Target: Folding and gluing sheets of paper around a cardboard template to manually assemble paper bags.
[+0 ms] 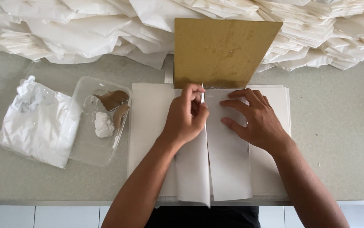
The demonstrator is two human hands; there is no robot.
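Observation:
A stack of white paper sheets (148, 122) lies on the grey table in front of me. The top sheet (228, 169) is folded inward from both sides, its edges meeting along a centre seam. My left hand (186, 118) pinches the raised edge of the left flap (192, 173) near the seam's top. Fingers spread, my right hand (253, 120) lies flat on the right flap. A brown cardboard board (222, 50) stands just behind the stack, its lower edge on the sheets.
A clear plastic tray (90, 147) at the left holds a white lump of paste and brown smears. A bag of white paste (38, 124) lies beside it. Heaps of folded white paper (85, 33) fill the back. The table's front edge (63, 202) is near me.

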